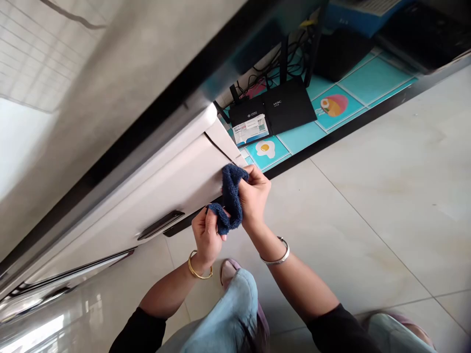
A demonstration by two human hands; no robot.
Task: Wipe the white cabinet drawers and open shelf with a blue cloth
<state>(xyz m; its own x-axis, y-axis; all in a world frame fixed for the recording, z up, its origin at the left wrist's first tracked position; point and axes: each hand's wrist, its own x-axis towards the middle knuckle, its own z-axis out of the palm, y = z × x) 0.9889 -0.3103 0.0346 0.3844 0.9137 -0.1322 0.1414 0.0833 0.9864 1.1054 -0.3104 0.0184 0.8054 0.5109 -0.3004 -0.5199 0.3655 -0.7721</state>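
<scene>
Closed left hand and right hand around blue cloth, near open shelf with black router inside.

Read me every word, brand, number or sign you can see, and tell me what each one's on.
"H3C": on the right part of the black router; the line beneath is too small to read.
Left part of the router: a round logo with lettering too small to read.
Printed card on the router: too blurred to read.
Blue box: pale marks, unreadable.
</scene>
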